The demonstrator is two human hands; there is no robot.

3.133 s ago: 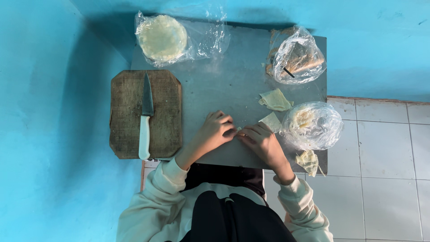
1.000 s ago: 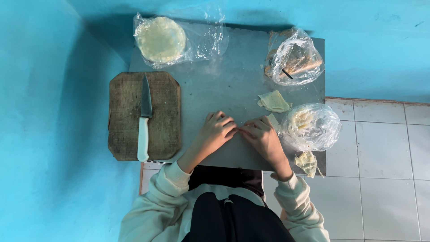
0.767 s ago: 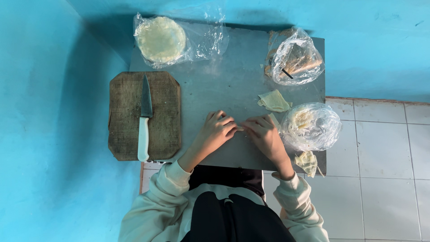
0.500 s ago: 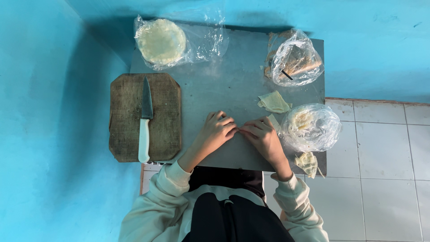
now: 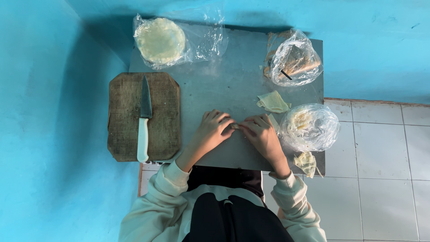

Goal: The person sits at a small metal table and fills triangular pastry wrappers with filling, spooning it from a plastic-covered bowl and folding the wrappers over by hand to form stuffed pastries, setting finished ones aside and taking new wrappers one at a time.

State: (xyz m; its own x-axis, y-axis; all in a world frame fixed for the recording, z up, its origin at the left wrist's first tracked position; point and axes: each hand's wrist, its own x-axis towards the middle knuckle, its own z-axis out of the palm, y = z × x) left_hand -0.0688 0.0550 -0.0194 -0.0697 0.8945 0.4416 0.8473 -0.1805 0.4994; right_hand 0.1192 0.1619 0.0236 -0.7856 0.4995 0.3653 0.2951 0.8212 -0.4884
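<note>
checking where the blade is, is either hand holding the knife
No, the knife lies on the wooden cutting board, apart from the left hand and right hand.

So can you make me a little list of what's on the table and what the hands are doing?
surface: grey table set against blue walls
left hand: on the table, fingertips meeting the right hand over a small pale piece, mostly hidden
right hand: same, fingers curled on that piece
board: wooden cutting board at the left edge
knife: white-handled knife lying on the board, untouched
bags: round flat stack in plastic; brown filling bag; pale shreds bag
loose: folded pale wrapper; another at the table's edge
</note>
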